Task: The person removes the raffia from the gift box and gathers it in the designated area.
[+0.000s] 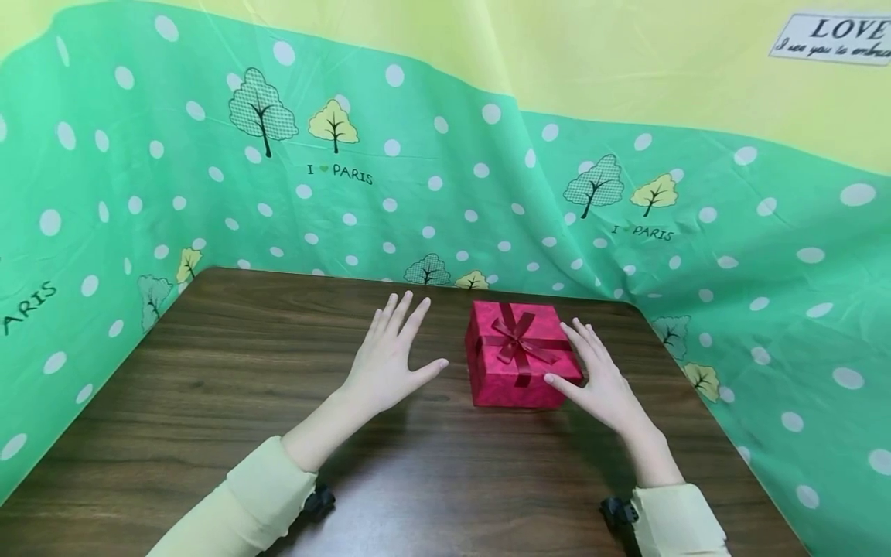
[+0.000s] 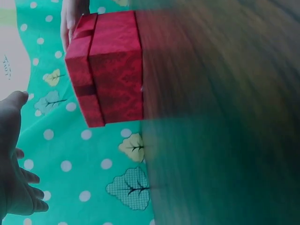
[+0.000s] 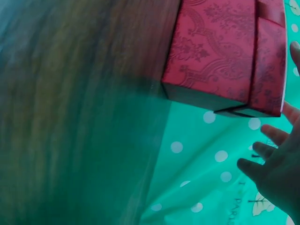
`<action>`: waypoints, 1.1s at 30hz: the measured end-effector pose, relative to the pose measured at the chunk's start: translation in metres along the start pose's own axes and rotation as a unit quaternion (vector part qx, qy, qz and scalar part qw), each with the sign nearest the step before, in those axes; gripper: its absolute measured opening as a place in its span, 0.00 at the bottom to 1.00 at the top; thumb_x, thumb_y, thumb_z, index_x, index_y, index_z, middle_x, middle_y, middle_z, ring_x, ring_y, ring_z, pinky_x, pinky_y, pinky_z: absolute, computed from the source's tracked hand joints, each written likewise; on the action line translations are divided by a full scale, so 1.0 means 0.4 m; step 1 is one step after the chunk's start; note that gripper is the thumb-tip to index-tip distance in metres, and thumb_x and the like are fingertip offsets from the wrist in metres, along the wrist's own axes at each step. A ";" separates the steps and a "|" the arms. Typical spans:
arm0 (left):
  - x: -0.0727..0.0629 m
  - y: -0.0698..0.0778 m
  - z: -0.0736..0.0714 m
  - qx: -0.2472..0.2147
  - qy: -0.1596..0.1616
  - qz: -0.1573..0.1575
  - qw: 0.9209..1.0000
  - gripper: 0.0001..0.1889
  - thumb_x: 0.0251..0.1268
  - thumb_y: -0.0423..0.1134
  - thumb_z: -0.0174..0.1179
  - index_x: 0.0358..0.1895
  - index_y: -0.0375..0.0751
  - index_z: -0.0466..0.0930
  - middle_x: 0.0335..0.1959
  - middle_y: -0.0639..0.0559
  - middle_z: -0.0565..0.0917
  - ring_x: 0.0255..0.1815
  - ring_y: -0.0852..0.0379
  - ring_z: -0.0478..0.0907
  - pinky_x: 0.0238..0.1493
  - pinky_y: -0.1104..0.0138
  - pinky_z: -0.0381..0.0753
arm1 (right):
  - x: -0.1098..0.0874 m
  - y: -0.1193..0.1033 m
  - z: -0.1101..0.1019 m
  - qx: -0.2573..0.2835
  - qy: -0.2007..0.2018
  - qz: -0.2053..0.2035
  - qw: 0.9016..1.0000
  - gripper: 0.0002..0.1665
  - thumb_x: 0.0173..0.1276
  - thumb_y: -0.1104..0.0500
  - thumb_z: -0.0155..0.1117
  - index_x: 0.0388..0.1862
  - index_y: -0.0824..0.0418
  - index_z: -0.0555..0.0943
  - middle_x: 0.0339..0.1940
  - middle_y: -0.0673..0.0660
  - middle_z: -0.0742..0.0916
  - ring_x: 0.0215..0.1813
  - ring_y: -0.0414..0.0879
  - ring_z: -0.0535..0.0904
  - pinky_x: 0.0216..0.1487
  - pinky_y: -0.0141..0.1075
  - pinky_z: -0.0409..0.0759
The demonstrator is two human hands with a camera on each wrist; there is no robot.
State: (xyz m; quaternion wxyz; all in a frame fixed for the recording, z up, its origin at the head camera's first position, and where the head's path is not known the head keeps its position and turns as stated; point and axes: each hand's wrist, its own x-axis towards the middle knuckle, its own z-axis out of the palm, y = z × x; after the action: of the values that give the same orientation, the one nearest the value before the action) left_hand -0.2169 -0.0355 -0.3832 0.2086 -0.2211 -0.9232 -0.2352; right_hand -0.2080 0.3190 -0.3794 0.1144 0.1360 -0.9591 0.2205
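A red gift box (image 1: 522, 391) with a dark red ribbon bow (image 1: 517, 342) on its lid stands on the brown table toward the back right. My left hand (image 1: 390, 363) is spread to the left of the box, a gap between thumb and box, holding nothing. On the box's right side my right hand (image 1: 602, 383) has its fingers spread, with fingertips and thumb close by the lid's right edge. In the left wrist view the lid (image 2: 84, 86) sits on the box, and the left hand (image 2: 14, 164) is apart from it. The right hand (image 3: 281, 164) shows beside the lid's edge in the right wrist view.
The wood-grain table (image 1: 209, 371) reaches back to a green, white-dotted cloth (image 1: 431, 201) that hangs behind and along both sides. Dark wrist cameras (image 1: 319, 503) sit by the pale sleeves (image 1: 271, 483).
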 end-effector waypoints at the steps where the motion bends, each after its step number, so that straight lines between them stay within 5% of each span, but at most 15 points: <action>1: 0.001 0.003 0.006 -0.002 -0.001 0.002 1.000 0.46 0.58 0.69 0.52 0.76 0.58 0.43 0.76 0.46 0.50 0.77 0.46 0.40 0.74 0.51 0.45 | 0.001 0.005 0.002 0.005 -0.005 0.001 1.000 0.54 0.55 0.39 0.69 0.76 0.45 0.53 0.77 0.57 0.55 0.77 0.57 0.45 0.56 0.72 0.60; 18: 0.025 0.065 0.091 -0.078 -0.069 0.019 0.994 0.47 0.58 0.69 0.51 0.76 0.59 0.39 0.77 0.50 0.44 0.77 0.49 0.35 0.73 0.50 0.46 | 0.012 0.050 0.012 0.092 -0.071 -0.002 0.993 0.55 0.57 0.43 0.69 0.76 0.41 0.47 0.77 0.57 0.55 0.74 0.61 0.52 0.61 0.66 0.61; 33: 0.045 0.098 0.142 -0.173 -0.159 -0.004 0.972 0.50 0.56 0.72 0.50 0.75 0.64 0.32 0.77 0.49 0.44 0.77 0.49 0.37 0.71 0.47 0.52 | 0.019 0.077 0.006 0.136 -0.107 0.010 0.985 0.56 0.56 0.44 0.70 0.76 0.36 0.47 0.75 0.58 0.60 0.72 0.60 0.58 0.61 0.63 0.64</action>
State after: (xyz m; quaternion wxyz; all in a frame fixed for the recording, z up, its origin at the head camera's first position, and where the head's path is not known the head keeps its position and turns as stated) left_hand -0.2277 0.0311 -0.4065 0.0167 -0.2846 -0.8907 -0.3540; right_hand -0.2252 0.3429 -0.3915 -0.0107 0.1638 -0.9283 0.3337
